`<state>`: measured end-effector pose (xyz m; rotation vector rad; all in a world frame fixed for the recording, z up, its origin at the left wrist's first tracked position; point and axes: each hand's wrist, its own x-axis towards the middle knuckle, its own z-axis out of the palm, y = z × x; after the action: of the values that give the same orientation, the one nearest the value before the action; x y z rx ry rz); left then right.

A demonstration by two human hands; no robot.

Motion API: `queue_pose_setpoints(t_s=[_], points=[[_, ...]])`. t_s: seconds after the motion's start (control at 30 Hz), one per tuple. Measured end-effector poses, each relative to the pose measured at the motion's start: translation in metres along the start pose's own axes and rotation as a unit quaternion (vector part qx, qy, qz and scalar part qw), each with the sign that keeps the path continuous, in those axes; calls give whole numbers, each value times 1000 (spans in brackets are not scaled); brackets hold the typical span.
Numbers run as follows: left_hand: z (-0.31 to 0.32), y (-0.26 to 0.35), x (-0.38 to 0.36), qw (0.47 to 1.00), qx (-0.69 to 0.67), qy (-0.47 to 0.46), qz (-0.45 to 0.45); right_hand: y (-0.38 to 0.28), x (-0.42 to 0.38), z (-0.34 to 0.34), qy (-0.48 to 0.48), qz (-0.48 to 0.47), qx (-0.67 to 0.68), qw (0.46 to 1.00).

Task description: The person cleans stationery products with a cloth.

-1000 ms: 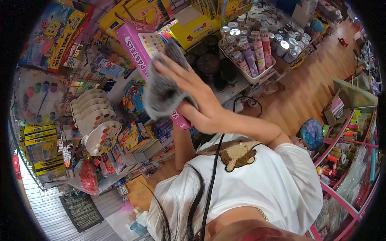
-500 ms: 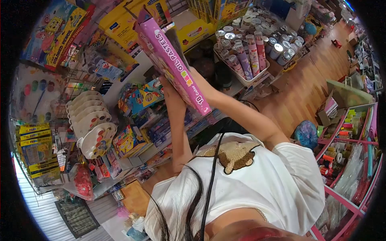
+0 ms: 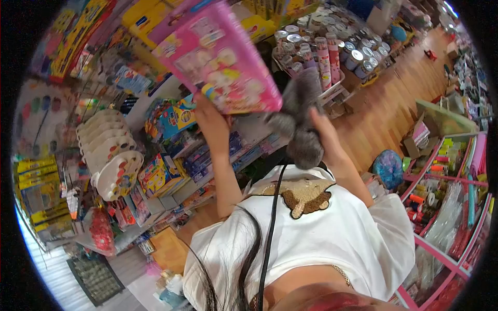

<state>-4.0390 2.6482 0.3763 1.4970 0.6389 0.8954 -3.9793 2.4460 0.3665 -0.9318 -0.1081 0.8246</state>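
Note:
My left hand (image 3: 211, 120) grips the lower edge of a pink oil pastels box (image 3: 223, 65), whose broad picture face is turned toward the camera. In my right hand (image 3: 326, 133) is a grey fluffy duster (image 3: 303, 119), held just right of the box's lower corner. The duster hides part of the right fingers. Left of my left hand, a blue box (image 3: 179, 116) lies among the shelf goods.
Stacked white paint palettes (image 3: 116, 166) hang at the left. Behind the duster is a basket of pencil tubes (image 3: 324, 62) beside many round tins (image 3: 355, 57). A pink-framed rack (image 3: 433, 246) stands at the right, near a blue-purple ball (image 3: 388, 168).
The pink box has turned from its lettered side to its broad face. My right hand has left the box and moved down and right, with the grey duster now in plain view.

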Motion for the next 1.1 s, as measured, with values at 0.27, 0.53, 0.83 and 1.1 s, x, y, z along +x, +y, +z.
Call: queue_pose_setpoints(t_s=[0.27, 0.53, 0.83, 1.1], points=[[2, -11, -13, 998, -9, -51, 25, -9, 22, -9, -73, -121, 106, 984], [16, -38, -34, 995, -8, -67, 76, 13, 46, 63, -146, -475, -427, 756], [19, -21, -32, 969, -204, -75, 114, 45, 61, 60, -131, -394, -505, 757], [19, -6, -34, 988, -110, -11, 107, 14, 74, 39, -17, -556, -364, 747]])
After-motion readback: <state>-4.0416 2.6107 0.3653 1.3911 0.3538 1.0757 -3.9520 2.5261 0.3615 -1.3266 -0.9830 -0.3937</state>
